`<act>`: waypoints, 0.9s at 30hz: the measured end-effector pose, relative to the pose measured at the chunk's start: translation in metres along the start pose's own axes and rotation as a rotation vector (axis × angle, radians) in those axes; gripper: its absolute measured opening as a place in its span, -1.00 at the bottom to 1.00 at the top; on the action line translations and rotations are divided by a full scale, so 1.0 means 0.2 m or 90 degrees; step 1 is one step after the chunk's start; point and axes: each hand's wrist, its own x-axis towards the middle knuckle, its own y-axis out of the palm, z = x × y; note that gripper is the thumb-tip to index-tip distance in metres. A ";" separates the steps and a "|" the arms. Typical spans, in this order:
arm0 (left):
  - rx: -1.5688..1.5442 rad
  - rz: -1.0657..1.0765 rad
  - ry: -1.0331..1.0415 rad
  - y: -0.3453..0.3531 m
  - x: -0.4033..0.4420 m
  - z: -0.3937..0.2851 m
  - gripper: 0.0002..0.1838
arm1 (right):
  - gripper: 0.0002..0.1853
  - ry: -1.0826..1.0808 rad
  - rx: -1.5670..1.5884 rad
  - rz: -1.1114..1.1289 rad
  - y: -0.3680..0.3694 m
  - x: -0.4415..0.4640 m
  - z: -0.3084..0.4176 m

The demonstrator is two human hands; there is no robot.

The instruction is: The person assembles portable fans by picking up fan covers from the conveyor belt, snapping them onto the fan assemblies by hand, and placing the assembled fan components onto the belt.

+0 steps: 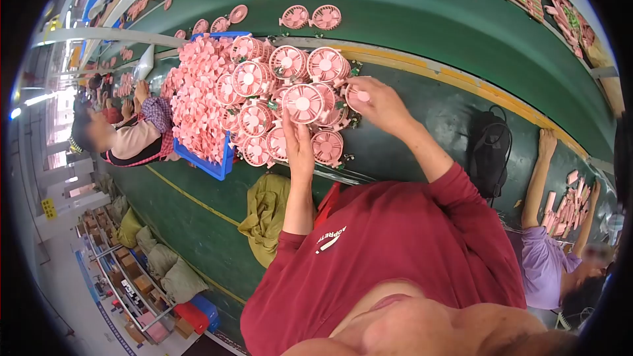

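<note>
Stacks of round pink fan housings point(256, 120) stand on the green work table, some with small green parts and wires at their edges. My left hand point(299, 149) is at the front of the stacks, its fingers closed against a fan housing point(304, 103) with a pale centre. On the right side of the stacks, my right hand point(381, 104) has its fingers on another pink piece point(358, 97), partly covered by the hand. Left of the housings, a blue tray point(221, 169) is heaped with loose pink fan blades point(206, 95).
A green conveyor point(409, 20) behind the table carries pink fan covers point(326, 17). A black bag point(491, 151) lies to the right. Co-workers sit at left point(135, 133) and far right point(547, 264). An olive sack point(266, 214) is near my left arm.
</note>
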 end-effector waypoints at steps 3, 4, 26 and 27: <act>0.073 0.010 0.076 0.02 -0.01 0.06 -0.39 | -0.64 0.045 0.022 -0.069 -0.13 -0.10 -0.13; 0.086 0.015 0.031 0.01 0.00 0.09 -0.39 | -0.64 0.067 -0.021 -0.088 -0.17 -0.14 -0.21; 0.482 0.263 0.391 -0.03 0.28 0.10 -0.36 | -0.43 0.184 -0.440 -0.381 -0.18 -0.73 -0.93; 0.491 0.279 0.410 -0.04 0.28 0.09 -0.36 | -0.43 0.180 -0.444 -0.385 -0.17 -0.73 -0.95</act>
